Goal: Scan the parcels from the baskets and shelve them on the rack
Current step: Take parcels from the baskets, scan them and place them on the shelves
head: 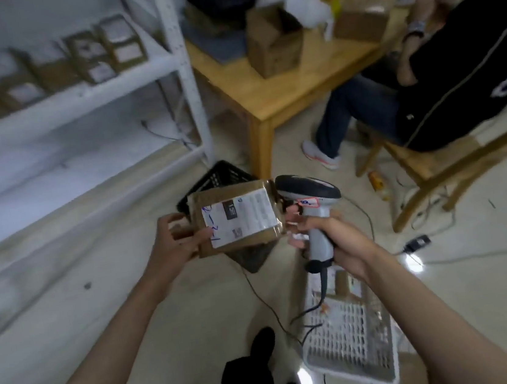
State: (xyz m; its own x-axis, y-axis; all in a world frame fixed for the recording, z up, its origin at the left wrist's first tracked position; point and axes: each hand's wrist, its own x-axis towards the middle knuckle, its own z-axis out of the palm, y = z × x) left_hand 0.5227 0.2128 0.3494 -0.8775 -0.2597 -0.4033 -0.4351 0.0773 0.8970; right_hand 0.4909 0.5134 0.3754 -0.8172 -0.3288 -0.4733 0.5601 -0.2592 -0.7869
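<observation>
My left hand (175, 238) grips the left edge of a brown cardboard parcel (236, 218) with a white shipping label facing up. My right hand (324, 231) grips the handle of a grey barcode scanner (310, 197), whose head sits against the parcel's right edge. Beneath the parcel a black basket (221, 176) stands on the floor. A white basket (348, 323) with parcels at its far end lies below my right forearm. The white rack (181, 73) rises at the left, with several parcels (95, 56) on its upper shelf.
A wooden table (280, 83) with cardboard boxes stands behind the black basket. A person sits on a wooden chair (434, 163) at the right. Cables trail across the floor, including the scanner's cord (269, 304). My dark shoes (261, 369) are at the bottom.
</observation>
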